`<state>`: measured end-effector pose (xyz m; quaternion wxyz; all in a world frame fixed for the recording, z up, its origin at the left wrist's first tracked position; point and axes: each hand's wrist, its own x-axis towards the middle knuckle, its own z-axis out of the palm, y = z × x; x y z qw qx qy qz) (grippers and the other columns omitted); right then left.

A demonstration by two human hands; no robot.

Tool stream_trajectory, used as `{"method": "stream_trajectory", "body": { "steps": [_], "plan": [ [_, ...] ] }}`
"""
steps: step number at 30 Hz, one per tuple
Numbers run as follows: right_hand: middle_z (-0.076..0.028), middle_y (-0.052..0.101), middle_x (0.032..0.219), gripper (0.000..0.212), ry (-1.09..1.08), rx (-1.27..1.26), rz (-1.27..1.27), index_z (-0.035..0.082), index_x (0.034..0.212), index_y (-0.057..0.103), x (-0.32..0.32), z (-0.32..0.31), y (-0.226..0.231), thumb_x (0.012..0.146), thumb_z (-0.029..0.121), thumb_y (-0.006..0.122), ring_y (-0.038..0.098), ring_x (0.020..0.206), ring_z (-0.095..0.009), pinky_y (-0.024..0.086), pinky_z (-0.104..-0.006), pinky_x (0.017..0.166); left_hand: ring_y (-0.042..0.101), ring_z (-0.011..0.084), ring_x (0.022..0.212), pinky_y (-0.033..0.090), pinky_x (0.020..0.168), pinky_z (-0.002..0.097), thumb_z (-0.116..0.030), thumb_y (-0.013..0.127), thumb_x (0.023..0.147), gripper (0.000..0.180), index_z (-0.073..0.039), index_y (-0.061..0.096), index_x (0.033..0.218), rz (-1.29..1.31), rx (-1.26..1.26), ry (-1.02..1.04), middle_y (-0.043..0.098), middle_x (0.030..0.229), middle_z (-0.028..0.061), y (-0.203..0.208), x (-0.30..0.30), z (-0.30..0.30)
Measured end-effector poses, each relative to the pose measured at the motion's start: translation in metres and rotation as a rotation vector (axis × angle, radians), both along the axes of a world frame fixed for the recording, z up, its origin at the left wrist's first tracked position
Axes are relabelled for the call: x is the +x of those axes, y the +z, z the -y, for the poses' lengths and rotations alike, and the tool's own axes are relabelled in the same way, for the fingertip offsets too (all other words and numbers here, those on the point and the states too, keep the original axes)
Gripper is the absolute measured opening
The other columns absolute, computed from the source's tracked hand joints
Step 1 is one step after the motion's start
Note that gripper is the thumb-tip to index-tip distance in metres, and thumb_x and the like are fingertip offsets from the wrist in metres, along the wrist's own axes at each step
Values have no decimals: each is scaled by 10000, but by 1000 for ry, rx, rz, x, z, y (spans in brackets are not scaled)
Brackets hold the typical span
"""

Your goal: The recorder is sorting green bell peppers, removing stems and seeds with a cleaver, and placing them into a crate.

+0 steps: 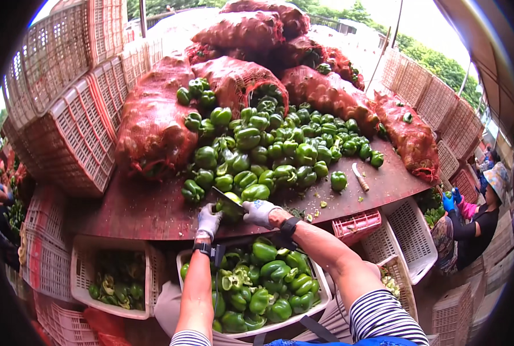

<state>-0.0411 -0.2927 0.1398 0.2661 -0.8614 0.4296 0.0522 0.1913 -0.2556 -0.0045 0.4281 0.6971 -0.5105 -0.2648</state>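
while a wide brown table (153, 210) takes up the middle of the view, red mesh sacks (153, 121) are heaped along its far side, one of them split open with a large pile of green peppers (280, 144) spilled toward the near edge. stacks of pale slatted crates (66, 132) are seen at the left and more at the right, where another person in blue gloves (448, 202) is bent over.

below the table edge a white crate (320, 303) is filled nearly to the rim with trimmed green peppers, and a second white crate (81, 271) to its left is loaded with cut pepper pieces. a small red basket (358, 224) is set at the table's right end.

at the near edge a single pepper (229, 209) is held between both gloved hands. the left hand (209, 220) is closed against its left side. the right hand (259, 212) is wrapped shut around the handle of a dark-bladed knife (227, 198), whose long axis is angled up and leftward across the top of the pepper, so the pepper lies just left of the right hand's grip and touching the left. a second knife (359, 177) is left lying alone further right on the table.
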Motion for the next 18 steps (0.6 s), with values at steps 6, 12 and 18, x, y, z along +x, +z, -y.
{"method": "stream_trajectory", "body": {
  "steps": [6,12,18],
  "plan": [
    [-250,756,1129,455,12,-22,-31,26,1252,713,11,0,-8,882,256,580,720,1111,-408,550,-493,949,726,342,1076,558,959,429,-170,841,831,380,-11,718,1153,26,62,28,754,1130,218,12,-26,-8],
    [-206,751,1220,374,-63,-145,-7,102,1252,709,3,-62,-38,967,271,536,731,1127,-373,570,-481,969,730,380,1087,569,956,460,-200,831,843,417,-53,717,1217,236,95,57,763,1142,202,19,-20,-53],
    [-205,759,1030,351,-132,-209,187,131,1249,610,-47,-85,-10,976,351,591,735,962,-417,569,-524,828,689,435,1152,554,971,498,-185,631,937,314,-84,729,1219,292,135,139,741,1168,249,30,-60,-64]
  ]
}}
